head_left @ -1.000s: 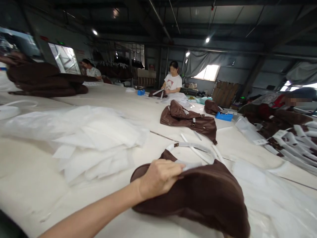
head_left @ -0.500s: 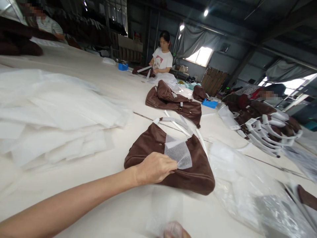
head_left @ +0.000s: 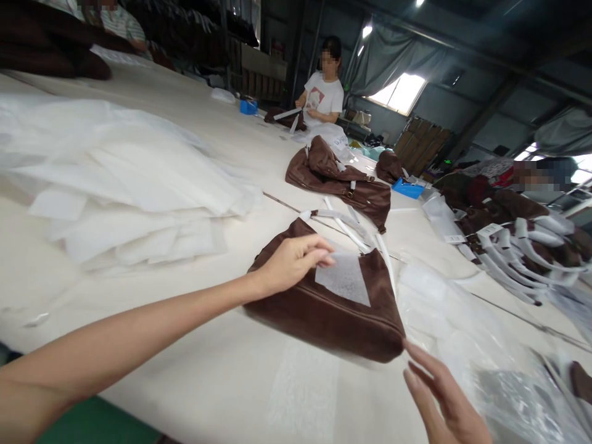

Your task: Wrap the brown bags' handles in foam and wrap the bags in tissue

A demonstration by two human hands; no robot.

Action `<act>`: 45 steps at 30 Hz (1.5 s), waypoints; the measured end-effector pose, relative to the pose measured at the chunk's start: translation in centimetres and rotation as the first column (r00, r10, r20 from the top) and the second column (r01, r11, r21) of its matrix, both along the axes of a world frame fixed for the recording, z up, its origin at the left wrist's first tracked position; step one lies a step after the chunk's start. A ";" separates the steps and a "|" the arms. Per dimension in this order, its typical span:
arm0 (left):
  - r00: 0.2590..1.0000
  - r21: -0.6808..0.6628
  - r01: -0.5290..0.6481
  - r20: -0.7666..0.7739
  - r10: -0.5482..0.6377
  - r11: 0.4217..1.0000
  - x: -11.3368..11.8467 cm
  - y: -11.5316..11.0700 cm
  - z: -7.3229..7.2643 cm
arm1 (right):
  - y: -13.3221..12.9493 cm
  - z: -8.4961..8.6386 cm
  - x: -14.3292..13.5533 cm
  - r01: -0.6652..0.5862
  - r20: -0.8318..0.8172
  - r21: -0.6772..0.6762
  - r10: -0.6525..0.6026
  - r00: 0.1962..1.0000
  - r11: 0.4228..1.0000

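My left hand (head_left: 296, 265) hides part of the brown bag (head_left: 324, 320) and a bit of the thin white sheet (head_left: 345, 280) from me. The bottom edge cuts off my right hand (head_left: 441, 394). The top edge cuts off the person in stripes (head_left: 123, 24). The white tags (head_left: 490, 230) look too small to read.

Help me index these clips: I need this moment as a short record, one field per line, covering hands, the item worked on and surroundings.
left hand: over the handbag, fingers at the thin white sheet; grip unclear
right hand: open, at the bag's near right corner; contact unclear
item: dark brown soft handbag, lying on the pale table
on item: thin white translucent sheet
left side: loose heap of white translucent sheets
behind item: folded brown bag
across table: person in white printed T-shirt
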State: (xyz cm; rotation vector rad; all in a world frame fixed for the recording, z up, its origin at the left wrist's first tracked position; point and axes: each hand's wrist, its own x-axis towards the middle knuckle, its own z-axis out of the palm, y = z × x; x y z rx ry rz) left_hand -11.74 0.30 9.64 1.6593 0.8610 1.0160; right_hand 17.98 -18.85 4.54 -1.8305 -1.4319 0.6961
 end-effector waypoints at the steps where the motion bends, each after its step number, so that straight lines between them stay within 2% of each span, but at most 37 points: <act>1: 0.992 -0.044 -0.103 0.073 0.106 0.994 -0.2 0.5 0.0 | 1.3 0.3 0.0 -0.007 0.079 0.114 -0.002 0.997 0.993; 3: 0.952 -0.062 -0.270 0.129 0.276 0.961 -1.2 1.1 0.0 | 4.2 0.6 -0.3 -0.088 0.203 0.246 0.038 0.979 0.965; 5: 0.951 0.013 -0.306 0.046 0.306 0.952 -2.7 0.9 -0.2 | 6.6 0.5 -0.6 -0.174 0.261 0.244 0.109 0.959 0.954; 7: 0.962 0.130 -0.169 -0.193 0.192 0.977 -4.2 0.0 -0.7 | 8.2 0.2 -0.7 -0.246 0.250 0.186 0.196 0.948 0.951; 9: 0.878 0.226 0.059 -0.475 0.057 0.972 -5.4 -1.1 -1.3 | 8.8 -0.1 -0.5 -0.307 0.219 0.105 0.279 0.935 0.946; 11: 0.758 0.303 0.252 -0.652 0.007 0.919 -6.1 -2.1 -1.8 | 8.4 -0.2 -0.1 -0.361 0.213 0.037 0.346 0.914 0.932; 13: 0.695 0.349 0.359 -0.719 0.002 0.866 -6.2 -2.7 -2.0 | 7.4 -0.1 0.3 -0.403 0.235 -0.010 0.394 0.889 0.915; 18: 0.625 0.347 0.409 -0.780 0.018 0.844 -4.0 -3.9 -1.3 | 5.2 1.0 -0.2 -0.433 0.422 -0.046 0.410 0.808 0.900; 21: 0.544 0.347 0.498 -0.839 0.026 0.794 -1.5 -4.1 -1.6 | 5.9 1.1 -1.3 -0.486 0.563 -0.056 0.429 0.706 0.872; 24: 0.469 0.352 0.565 -0.881 0.060 0.746 0.6 -3.6 -2.4 | 7.4 0.3 -2.2 -0.517 0.640 -0.063 0.432 0.636 0.854; 28: 0.442 0.361 0.598 -0.893 0.081 0.716 0.9 -2.6 -2.8 | 8.2 -1.0 -1.9 -0.535 0.629 -0.003 0.417 0.656 0.845; 32: 0.422 0.346 0.560 -0.901 0.101 0.753 -0.9 -2.3 -2.9 | 7.4 -1.7 -0.9 -0.582 0.572 -0.012 0.483 0.663 0.813; 34: 0.395 0.319 0.548 -0.914 0.097 0.773 -1.7 -2.3 -3.1 | 7.0 -2.1 -0.7 -0.574 0.561 -0.019 0.484 0.672 0.818; 37: 0.388 0.302 0.567 -0.919 0.074 0.767 -2.1 -2.3 -3.3 | 6.7 -2.7 -0.9 -0.531 0.560 0.004 0.438 0.703 0.847; 42: 0.412 0.377 0.568 -0.900 0.143 0.732 -1.1 -3.9 -3.2 | 7.1 -2.8 -1.2 -0.509 0.561 -0.015 0.429 0.708 0.860; 45: 0.432 0.427 0.580 -0.883 0.183 0.694 0.3 -4.7 -3.7 | 7.5 -2.1 -1.3 -0.497 0.601 -0.052 0.425 0.677 0.866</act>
